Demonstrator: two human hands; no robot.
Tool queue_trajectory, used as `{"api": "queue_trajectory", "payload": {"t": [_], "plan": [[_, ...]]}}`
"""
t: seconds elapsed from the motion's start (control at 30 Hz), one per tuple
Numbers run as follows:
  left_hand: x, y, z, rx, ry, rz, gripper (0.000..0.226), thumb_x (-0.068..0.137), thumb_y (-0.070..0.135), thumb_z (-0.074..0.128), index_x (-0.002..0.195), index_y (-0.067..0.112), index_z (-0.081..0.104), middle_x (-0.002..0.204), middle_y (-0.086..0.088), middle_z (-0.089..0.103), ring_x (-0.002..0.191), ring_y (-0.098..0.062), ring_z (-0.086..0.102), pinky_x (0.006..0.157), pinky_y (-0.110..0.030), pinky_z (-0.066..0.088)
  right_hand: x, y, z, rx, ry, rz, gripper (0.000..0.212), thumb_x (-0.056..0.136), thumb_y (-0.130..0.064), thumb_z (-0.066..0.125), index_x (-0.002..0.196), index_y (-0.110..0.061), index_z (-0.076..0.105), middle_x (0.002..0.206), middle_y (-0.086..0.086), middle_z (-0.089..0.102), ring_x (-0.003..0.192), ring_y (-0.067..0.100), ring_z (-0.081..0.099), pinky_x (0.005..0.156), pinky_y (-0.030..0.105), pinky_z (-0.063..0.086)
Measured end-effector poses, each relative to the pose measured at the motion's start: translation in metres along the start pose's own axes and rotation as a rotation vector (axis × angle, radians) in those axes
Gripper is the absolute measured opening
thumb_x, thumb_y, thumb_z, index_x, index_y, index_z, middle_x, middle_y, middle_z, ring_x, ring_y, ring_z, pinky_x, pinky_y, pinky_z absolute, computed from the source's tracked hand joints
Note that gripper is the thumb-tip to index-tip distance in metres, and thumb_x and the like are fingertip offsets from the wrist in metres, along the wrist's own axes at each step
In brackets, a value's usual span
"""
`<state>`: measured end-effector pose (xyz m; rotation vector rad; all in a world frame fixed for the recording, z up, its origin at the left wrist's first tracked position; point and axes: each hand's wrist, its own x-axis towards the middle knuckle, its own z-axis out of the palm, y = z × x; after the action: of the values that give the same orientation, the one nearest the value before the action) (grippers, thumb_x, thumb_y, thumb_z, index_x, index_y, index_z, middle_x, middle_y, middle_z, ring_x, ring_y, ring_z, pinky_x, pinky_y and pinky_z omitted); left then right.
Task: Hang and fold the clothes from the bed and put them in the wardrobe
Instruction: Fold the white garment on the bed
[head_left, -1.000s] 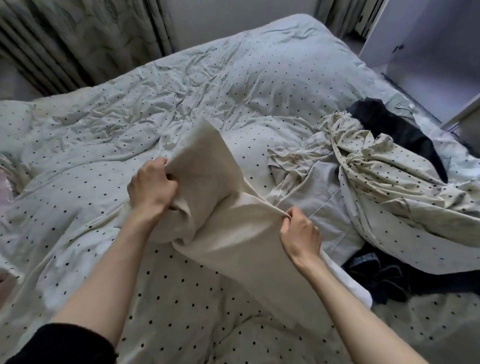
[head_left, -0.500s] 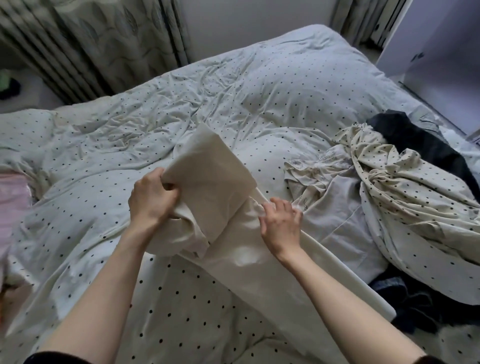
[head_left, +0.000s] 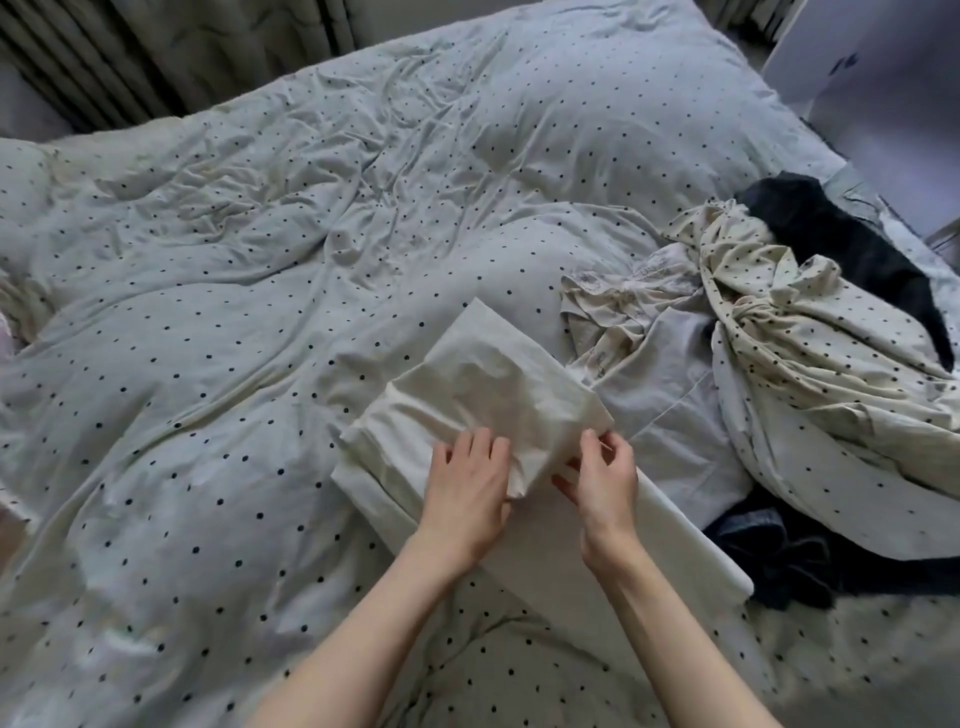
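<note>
Far left: dotted duvet (head_left: 218, 322) spread over the bed, wrinkled, curtains behind at the top edge.
Centre: cream garment (head_left: 483, 405) lying on the duvet, upper part now doubled down over the long lower part that runs toward the bottom right.
Left hand (head_left: 467, 483): laid flat on the folded flap, fingers straight and slightly spread, pressing the cloth down, gripping nothing.
Right hand (head_left: 605, 480): just beside the left, at the right edge of the fold, thumb and fingertips curled in and pinching the cloth edge.
Change: a second ago the flap stood raised off the bed, bunched in the left hand, with the right hand pinching farther along the edge; half a second ago the right hand pressed the crease; flap now dropped and lying flat.
Meaning for the task: one fold laid, likely being smoothed and squared; further folds and the trip to the wardrobe not yet done.
Right: pile of unfolded clothes (head_left: 810, 332), cream dotted fabric over pale grey, a dark garment (head_left: 852, 249) behind it, more dark cloth below.
Far right: white panel (head_left: 883, 62) beside the bed, possibly the wardrobe; cannot tell.
</note>
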<state>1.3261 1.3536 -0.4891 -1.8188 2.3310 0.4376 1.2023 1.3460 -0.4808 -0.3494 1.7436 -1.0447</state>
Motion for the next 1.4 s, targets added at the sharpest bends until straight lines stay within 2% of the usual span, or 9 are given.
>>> {"api": "queue_trajectory", "payload": {"t": [0.1,0.2,0.3,0.43,0.53,0.67,1.0,1.23,1.4], "plan": [[-0.01,-0.003,0.014,-0.027,-0.069,0.15,0.046,0.091,0.039,0.046,0.132,0.019,0.04,0.132,-0.003,0.04,0.126,-0.022,0.036,0.111,-0.047,0.017,-0.014,0.018,-0.011,-0.277,0.188,-0.481,0.038,0.092,-0.009,0.051,0.13,-0.005,0.046,0.127,0.008,0.047,0.117,0.021,0.048,0.103,0.038,0.04],[-0.021,-0.023,0.009,-0.206,0.208,0.296,0.033,0.086,0.018,0.049,0.114,0.011,0.064,0.12,-0.008,0.06,0.116,-0.025,0.055,0.106,-0.055,0.032,-0.022,0.039,-0.004,-0.663,0.049,-0.945,0.034,0.087,-0.008,0.05,0.119,-0.004,0.06,0.125,0.016,0.054,0.119,0.026,0.047,0.102,0.037,0.039],[-0.01,-0.058,-0.004,-0.254,0.461,0.056,0.041,0.079,0.002,0.045,0.115,0.003,0.063,0.119,-0.016,0.06,0.111,-0.035,0.057,0.098,-0.053,0.042,-0.009,0.059,0.006,-1.052,-0.15,-0.852,0.047,0.091,-0.028,0.054,0.135,-0.012,0.05,0.148,0.018,0.034,0.139,0.034,0.028,0.114,0.046,0.023],[0.026,-0.094,-0.008,-0.315,0.056,-0.136,0.058,0.094,0.03,0.052,0.144,0.01,0.032,0.144,-0.014,0.04,0.131,-0.028,0.041,0.105,-0.043,0.036,0.018,0.084,0.004,-1.342,-0.228,-0.729,0.074,0.09,-0.059,0.039,0.151,-0.025,0.014,0.159,0.008,-0.005,0.146,0.027,-0.004,0.116,0.038,-0.005],[0.047,-0.096,-0.006,-0.492,-0.177,-0.16,0.074,0.083,0.047,0.064,0.144,0.023,0.029,0.139,-0.003,0.049,0.126,-0.022,0.046,0.099,-0.039,0.041,0.025,0.089,0.007,-1.367,-0.236,-0.709,0.078,0.088,-0.062,0.042,0.151,-0.025,0.014,0.159,0.009,-0.003,0.146,0.028,-0.002,0.116,0.04,0.0],[0.058,-0.088,-0.013,-0.651,-0.096,-0.286,0.056,0.067,0.038,0.071,0.117,0.017,0.058,0.114,-0.006,0.065,0.109,-0.028,0.058,0.087,-0.039,0.047,0.027,0.087,0.01,-1.356,-0.25,-0.712,0.078,0.088,-0.061,0.043,0.151,-0.025,0.014,0.159,0.009,-0.003,0.146,0.029,-0.002,0.116,0.041,0.001],[0.051,-0.063,-0.122,0.088,0.725,-0.108,0.015,0.078,0.002,0.063,0.092,0.007,0.06,0.076,-0.015,0.063,0.062,-0.037,0.06,0.051,-0.035,0.037,0.04,-0.007,0.095,-0.954,-0.468,-0.831,0.069,0.096,-0.036,0.045,0.151,-0.024,0.004,0.159,0.004,-0.004,0.147,0.02,0.0,0.116,0.033,0.016],[0.012,-0.006,-0.031,0.051,0.374,-0.068,0.067,0.06,0.006,0.073,0.124,0.011,0.057,0.107,-0.01,0.061,0.096,-0.031,0.059,0.079,-0.041,0.043,0.014,0.035,-0.001,-0.799,-0.221,-0.605,0.037,0.096,-0.012,0.041,0.133,-0.01,0.049,0.141,0.01,0.043,0.126,0.029,0.043,0.098,0.036,0.041],[0.001,0.02,0.026,0.092,0.052,-0.032,0.071,0.079,0.043,0.064,0.142,0.019,0.039,0.135,-0.01,0.045,0.132,-0.03,0.037,0.111,-0.056,0.011,0.011,0.046,-0.034,-0.604,0.085,-0.576,0.012,0.094,-0.007,0.046,0.098,-0.001,0.055,0.1,0.01,0.052,0.096,0.028,0.052,0.076,0.024,0.032]]}}
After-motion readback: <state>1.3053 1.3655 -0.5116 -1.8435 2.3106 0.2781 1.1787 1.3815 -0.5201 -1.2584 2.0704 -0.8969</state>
